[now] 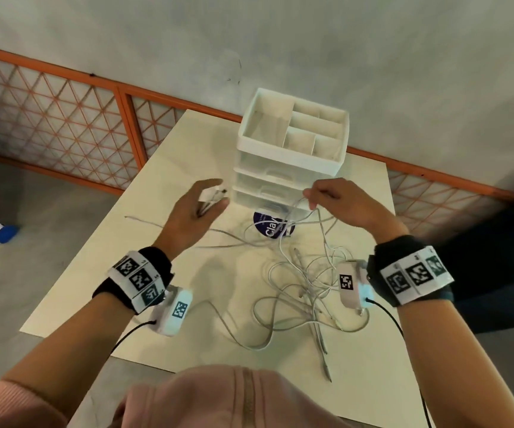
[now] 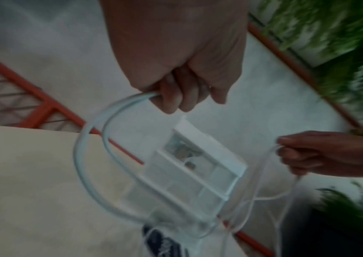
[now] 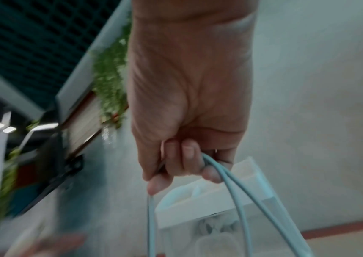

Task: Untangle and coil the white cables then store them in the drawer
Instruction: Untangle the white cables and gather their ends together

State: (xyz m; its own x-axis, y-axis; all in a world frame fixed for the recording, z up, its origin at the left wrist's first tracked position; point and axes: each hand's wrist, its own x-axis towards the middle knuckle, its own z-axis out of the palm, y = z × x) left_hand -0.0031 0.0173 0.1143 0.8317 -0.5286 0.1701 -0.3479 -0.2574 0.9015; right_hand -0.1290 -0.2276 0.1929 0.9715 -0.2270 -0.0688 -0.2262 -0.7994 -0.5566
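Overhead, left hand (image 1: 194, 202) and right hand (image 1: 339, 201) each gripping white cables (image 1: 299, 282), tangle near table (image 1: 187, 143) front edge.

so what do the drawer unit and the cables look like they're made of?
Drawer unit: seems moulded plastic, opaque white frame and top tray, frosted see-through drawer fronts with contents faintly showing. White cables: look rubbery or PVC-jacketed, smooth matte, bending in soft loops; plug ends look metallic, too small to confirm.
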